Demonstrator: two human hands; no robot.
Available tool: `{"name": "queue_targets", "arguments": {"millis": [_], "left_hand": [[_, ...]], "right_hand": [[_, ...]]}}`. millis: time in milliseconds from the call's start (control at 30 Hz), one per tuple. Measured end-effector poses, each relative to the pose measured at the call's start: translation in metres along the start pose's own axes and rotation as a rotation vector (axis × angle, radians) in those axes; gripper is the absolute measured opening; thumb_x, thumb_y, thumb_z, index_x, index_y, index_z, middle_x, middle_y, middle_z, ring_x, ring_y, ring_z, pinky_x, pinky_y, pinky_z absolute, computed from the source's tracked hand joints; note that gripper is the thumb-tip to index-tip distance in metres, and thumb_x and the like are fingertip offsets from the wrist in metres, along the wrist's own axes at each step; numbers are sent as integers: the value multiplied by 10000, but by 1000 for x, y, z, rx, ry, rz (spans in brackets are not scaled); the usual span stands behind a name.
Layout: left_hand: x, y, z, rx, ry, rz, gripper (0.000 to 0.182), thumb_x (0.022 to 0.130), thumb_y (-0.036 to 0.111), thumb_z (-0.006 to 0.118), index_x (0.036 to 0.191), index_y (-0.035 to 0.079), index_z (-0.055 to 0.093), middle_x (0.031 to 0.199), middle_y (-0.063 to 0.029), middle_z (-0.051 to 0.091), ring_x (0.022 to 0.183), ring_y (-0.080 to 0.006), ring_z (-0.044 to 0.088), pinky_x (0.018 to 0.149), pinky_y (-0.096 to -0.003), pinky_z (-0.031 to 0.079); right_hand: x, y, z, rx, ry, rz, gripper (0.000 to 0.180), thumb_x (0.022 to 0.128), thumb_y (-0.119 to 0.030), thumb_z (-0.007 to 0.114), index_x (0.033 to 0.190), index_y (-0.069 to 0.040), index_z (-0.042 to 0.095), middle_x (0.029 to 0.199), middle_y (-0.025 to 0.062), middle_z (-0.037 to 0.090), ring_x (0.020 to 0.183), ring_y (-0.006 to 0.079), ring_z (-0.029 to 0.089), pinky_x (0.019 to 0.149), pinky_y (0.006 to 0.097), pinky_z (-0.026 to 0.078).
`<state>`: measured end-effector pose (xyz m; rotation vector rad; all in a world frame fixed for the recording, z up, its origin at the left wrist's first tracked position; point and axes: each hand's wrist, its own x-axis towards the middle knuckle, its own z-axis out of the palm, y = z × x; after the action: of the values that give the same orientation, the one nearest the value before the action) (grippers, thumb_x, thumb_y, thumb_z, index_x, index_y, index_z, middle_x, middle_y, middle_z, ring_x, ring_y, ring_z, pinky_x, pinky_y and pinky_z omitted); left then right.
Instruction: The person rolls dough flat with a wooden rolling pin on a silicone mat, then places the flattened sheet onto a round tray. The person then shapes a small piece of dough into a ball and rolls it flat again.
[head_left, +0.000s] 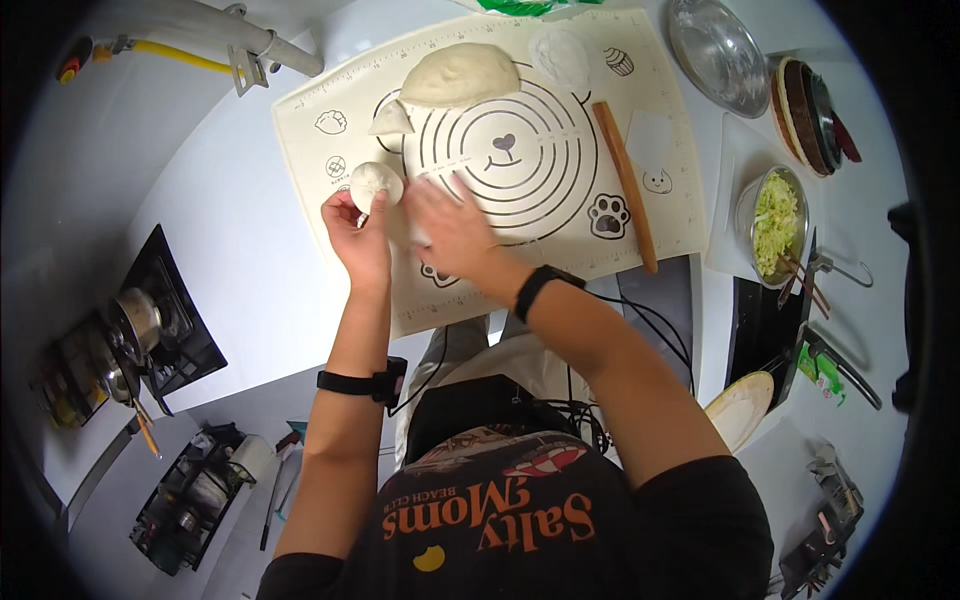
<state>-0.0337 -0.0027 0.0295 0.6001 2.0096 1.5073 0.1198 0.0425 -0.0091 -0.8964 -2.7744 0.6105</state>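
My left hand (358, 244) holds a small round ball of dough (373, 184) between thumb and fingers, over the left part of a cream pastry mat (510, 266). Just right of that ball is my right hand (454, 229), blurred, low over the mat with its fingers apart and nothing seen in it. Whether its palm touches the mat cannot be told. A large lump of dough (461, 75) lies at the mat's far side. Beside it sits a small wedge of dough (391, 120). White flour (561, 58) is heaped to the right of the lump.
A wooden rolling pin (626, 187) lies along the mat's right side. Beyond it stand a floury metal bowl (716, 56) and a bowl of shredded cabbage (776, 221) with chopsticks (810, 285). A pot (139, 319) is on the left. Black cables (660, 322) hang near my right arm.
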Motion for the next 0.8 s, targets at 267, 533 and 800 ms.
{"name": "queue_targets", "arguments": {"millis": [267, 533, 800], "left_hand": [[-10, 12, 13, -78, -189, -163, 471, 992, 100, 750, 1416, -24, 587, 1255, -76, 693, 1076, -123, 643, 970, -275, 511], [-18, 3, 42, -183, -354, -331, 421, 980, 56, 725, 1381, 31, 600, 1190, -51, 700, 1016, -123, 656, 874, -268, 543], [-70, -18, 78, 510, -506, 539, 441, 862, 31, 752, 1282, 114, 646, 1176, -78, 653, 1022, -258, 649, 784, -360, 566]], "right_hand": [[-73, 32, -42, -107, 21, 304, 892, 938, -551, 640, 1628, -52, 374, 1705, 108, 361, 1572, 266, 328, 1259, 635, 203], [-31, 58, -29, -100, 173, 347, 594, 1028, -366, 579, 1546, -85, 506, 1671, 38, 435, 1550, 232, 375, 1269, 566, 236], [-17, 60, -18, 981, 868, 815, 369, 1077, -189, 448, 908, 1, 715, 893, 184, 744, 865, 271, 706, 909, 375, 515]]}}
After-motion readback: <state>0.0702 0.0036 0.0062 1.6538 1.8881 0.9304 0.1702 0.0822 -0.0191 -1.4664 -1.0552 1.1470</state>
